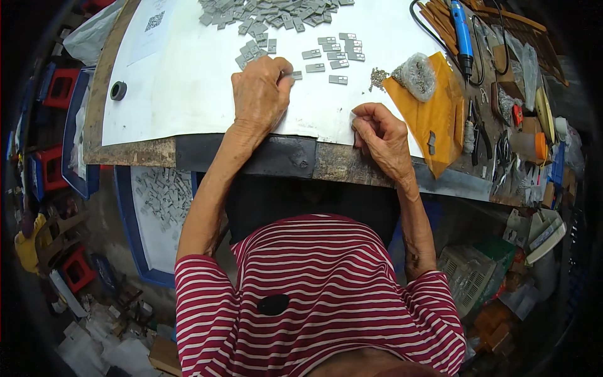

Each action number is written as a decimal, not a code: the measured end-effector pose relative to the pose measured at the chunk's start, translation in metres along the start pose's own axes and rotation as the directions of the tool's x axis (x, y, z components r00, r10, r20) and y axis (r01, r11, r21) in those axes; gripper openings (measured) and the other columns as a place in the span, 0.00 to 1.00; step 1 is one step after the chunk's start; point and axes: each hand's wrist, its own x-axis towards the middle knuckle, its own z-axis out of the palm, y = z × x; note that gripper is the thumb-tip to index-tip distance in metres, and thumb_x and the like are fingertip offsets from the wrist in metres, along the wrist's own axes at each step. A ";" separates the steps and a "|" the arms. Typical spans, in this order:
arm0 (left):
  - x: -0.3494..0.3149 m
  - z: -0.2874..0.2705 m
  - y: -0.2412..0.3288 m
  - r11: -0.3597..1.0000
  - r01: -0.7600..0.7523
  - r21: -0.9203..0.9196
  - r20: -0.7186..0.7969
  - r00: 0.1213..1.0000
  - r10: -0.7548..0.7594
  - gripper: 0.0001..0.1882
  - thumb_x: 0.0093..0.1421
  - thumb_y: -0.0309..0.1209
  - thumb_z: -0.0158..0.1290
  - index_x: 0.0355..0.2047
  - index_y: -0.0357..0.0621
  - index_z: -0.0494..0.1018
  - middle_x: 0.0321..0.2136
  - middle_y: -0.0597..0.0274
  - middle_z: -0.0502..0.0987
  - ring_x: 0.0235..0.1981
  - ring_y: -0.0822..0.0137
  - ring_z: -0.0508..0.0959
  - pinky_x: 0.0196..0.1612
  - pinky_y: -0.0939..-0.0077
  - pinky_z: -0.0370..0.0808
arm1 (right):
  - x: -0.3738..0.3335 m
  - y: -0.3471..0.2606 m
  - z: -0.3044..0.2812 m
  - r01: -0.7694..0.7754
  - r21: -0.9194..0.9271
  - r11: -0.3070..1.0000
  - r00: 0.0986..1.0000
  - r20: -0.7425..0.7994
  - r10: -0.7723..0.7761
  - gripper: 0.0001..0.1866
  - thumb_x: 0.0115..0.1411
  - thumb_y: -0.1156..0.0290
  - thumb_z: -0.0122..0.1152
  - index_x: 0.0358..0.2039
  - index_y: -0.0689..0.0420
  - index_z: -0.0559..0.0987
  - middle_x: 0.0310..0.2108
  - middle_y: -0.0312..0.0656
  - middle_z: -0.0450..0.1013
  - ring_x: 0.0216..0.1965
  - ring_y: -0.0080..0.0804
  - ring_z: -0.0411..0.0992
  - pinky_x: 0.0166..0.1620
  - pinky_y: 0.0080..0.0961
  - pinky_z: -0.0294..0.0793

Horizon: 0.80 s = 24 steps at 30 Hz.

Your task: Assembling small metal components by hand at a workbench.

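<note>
My left hand (260, 95) is bent over the white sheet, its fingers closed. A small flat grey piece (297, 75) shows at its fingertips, partly covered by them. Just beyond that hand lies a small cluster of similar grey pieces (256, 49). My right hand (382, 135) is above the near edge of the sheet, with thumb and fingers drawn together in a pinch; whatever is between them is too small to make out. Several grey pieces (338, 80) lie in loose rows between and beyond the hands. A small pile of tiny metal parts (378, 78) is beyond my right hand.
A big heap of grey pieces (270, 11) covers the far side. On the right are a yellow envelope (433, 129), a clear bag (418, 78), a blue electric screwdriver (462, 38) and pliers (482, 132). A black ring (118, 91) sits left; a blue tray (147, 271) is below.
</note>
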 end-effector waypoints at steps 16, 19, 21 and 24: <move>0.011 0.011 0.002 0.999 -0.036 0.026 -0.048 0.998 0.037 0.05 0.48 0.31 0.52 0.22 0.44 0.75 0.21 0.62 0.71 0.29 0.62 0.69 0.35 0.64 0.60 | 0.000 0.000 0.002 0.000 -0.008 1.000 1.000 -0.017 0.000 0.07 0.56 0.79 0.52 0.36 0.67 0.71 0.22 0.37 0.69 0.19 0.16 0.66 0.23 0.13 0.67; 0.013 0.011 0.005 1.000 0.014 0.025 -0.010 1.000 -0.014 0.05 0.48 0.31 0.52 0.22 0.44 0.75 0.22 0.62 0.72 0.29 0.62 0.69 0.35 0.64 0.59 | 0.000 0.000 0.001 -0.004 -0.013 1.000 1.000 -0.016 0.004 0.07 0.56 0.79 0.52 0.36 0.67 0.71 0.22 0.37 0.70 0.19 0.16 0.67 0.22 0.13 0.67; 0.013 0.010 0.006 0.999 0.027 0.027 0.012 1.000 -0.028 0.04 0.48 0.29 0.52 0.22 0.43 0.75 0.22 0.61 0.73 0.29 0.62 0.70 0.36 0.63 0.59 | 0.000 0.000 0.001 -0.003 -0.013 1.000 1.000 -0.014 0.003 0.07 0.56 0.79 0.52 0.36 0.67 0.71 0.22 0.37 0.70 0.19 0.16 0.67 0.22 0.13 0.68; 0.011 0.009 0.004 0.999 -0.027 -0.028 -0.031 0.999 0.026 0.04 0.49 0.27 0.51 0.23 0.42 0.75 0.21 0.60 0.72 0.28 0.61 0.70 0.35 0.64 0.62 | 0.000 0.001 0.002 0.004 -0.022 1.000 1.000 -0.012 -0.004 0.07 0.56 0.79 0.52 0.35 0.67 0.71 0.22 0.37 0.70 0.19 0.16 0.67 0.23 0.13 0.68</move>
